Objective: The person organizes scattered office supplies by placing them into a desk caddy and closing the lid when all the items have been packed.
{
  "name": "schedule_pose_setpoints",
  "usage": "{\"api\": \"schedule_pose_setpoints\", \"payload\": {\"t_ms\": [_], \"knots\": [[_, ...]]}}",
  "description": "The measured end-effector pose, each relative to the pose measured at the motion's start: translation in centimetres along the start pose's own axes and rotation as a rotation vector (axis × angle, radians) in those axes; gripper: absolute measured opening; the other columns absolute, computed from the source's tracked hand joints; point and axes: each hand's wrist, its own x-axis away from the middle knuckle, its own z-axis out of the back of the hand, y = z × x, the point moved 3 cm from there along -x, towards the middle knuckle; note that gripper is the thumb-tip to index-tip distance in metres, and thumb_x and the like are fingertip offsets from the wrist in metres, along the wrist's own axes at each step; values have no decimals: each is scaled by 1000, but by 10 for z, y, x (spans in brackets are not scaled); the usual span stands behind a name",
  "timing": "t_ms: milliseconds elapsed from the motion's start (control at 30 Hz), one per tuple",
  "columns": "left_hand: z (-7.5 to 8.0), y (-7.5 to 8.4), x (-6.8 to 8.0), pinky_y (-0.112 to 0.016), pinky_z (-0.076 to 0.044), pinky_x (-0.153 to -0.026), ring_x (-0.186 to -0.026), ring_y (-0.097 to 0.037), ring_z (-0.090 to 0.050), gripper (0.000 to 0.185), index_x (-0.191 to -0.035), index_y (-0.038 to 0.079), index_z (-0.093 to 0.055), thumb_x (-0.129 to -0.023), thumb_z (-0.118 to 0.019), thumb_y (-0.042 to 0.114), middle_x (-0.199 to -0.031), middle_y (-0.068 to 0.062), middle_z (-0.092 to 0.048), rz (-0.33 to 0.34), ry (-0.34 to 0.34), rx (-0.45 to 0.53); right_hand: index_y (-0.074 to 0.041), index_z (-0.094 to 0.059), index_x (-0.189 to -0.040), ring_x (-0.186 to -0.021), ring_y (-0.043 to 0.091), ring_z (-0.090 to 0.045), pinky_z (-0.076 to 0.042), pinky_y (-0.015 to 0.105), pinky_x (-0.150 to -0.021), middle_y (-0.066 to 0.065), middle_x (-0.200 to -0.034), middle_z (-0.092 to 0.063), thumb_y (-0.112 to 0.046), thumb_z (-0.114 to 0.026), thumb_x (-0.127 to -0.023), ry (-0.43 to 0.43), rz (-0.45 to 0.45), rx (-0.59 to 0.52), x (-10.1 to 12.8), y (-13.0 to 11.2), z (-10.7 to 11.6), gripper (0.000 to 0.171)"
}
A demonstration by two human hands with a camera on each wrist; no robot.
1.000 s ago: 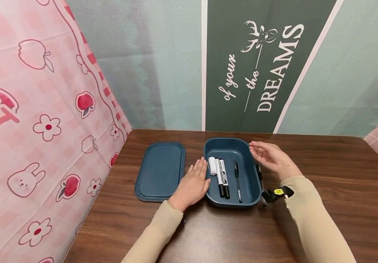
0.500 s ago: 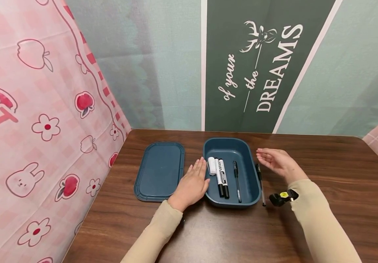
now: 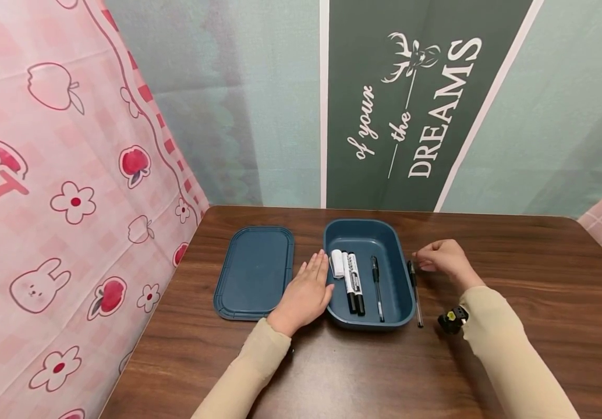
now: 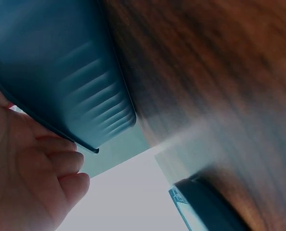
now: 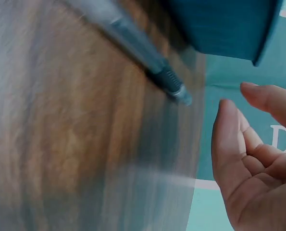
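Note:
A dark blue open box (image 3: pixel 362 235) stands on the wooden table (image 3: pixel 364 372). In it lie two black markers (image 3: pixel 354 283), a small white piece (image 3: pixel 336 263) and a black pen (image 3: pixel 376 286). My left hand (image 3: pixel 306 291) lies flat on the table, fingers straight against the box's left wall (image 4: pixel 61 72). A second black pen (image 3: pixel 414 293) lies on the table just right of the box. My right hand (image 3: pixel 439 259) hovers beside that pen's far end, fingers loosely curled and holding nothing. In the right wrist view the pen (image 5: pixel 128 43) is apart from the right hand (image 5: pixel 258 159).
The box's blue lid (image 3: pixel 256 272) lies flat to the left of my left hand. A pink patterned curtain (image 3: pixel 60 203) hangs along the table's left edge. A wall with a green banner (image 3: pixel 411 105) closes the back.
My right hand has drawn away from the box's right rim, moved right and down toward the loose pen, and curled its fingers. The left hand has not moved.

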Motion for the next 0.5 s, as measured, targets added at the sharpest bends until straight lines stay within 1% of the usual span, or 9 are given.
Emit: {"api": "schedule_pose_setpoints", "payload": {"t_ms": [133, 233, 300, 367, 433, 500], "knots": [[0, 0, 0, -38, -21, -114, -141, -26, -18, 60, -148, -4, -22, -102, -39, 31, -154, -18, -19, 2, -4, 0, 17, -66, -89, -63, 9, -63, -57, 28, -62, 9, -71, -67, -6, -61, -86, 15, -11, 215, 0, 1, -3, 23], [0, 0, -1, -38, -20, -114, -142, -26, -18, 60, -148, -4, -21, -102, -39, 31, -154, -18, -18, 4, -8, 4, 11, -68, -81, -60, 11, -63, -57, 28, -59, 6, -65, -64, -10, -63, -85, 3, -19, 326, -2, 2, -7, 22], [0, 0, -1, -38, -20, -114, -142, -26, -17, 60, -148, -3, -21, -102, -38, 31, -154, -18, -18, 4, -10, 4, 7, -67, -73, -57, 12, -63, -56, 27, -56, 6, -61, -64, -14, -65, -85, -9, -12, 393, -2, 2, -11, 24], [1, 0, -1, -38, -20, -114, -142, -26, -17, 60, -148, -4, -21, -102, -38, 31, -154, -18, -18, 1, -11, 4, 1, -63, -60, -54, 13, -62, -54, 27, -55, 4, -56, -61, -16, -65, -84, -15, -8, 451, -3, 3, -14, 29], [1, 1, -1, -38, -20, -114, -142, -26, -18, 60, -148, -4, -22, -102, -39, 31, -154, -18, -18, -1, -10, 7, -6, -54, -50, -51, 14, -61, -50, 27, -52, 2, -50, -57, -17, -65, -82, -8, 6, 503, -4, 4, -16, 36], [1, 1, 0, -38, -21, -114, -142, -26, -18, 60, -148, -4, -22, -102, -39, 31, -154, -18, -18, -5, -6, 6, -11, -46, -45, -48, 14, -57, -46, 27, -50, 0, -45, -52, -17, -64, -81, 9, 24, 543, -5, 4, -18, 41]]}}
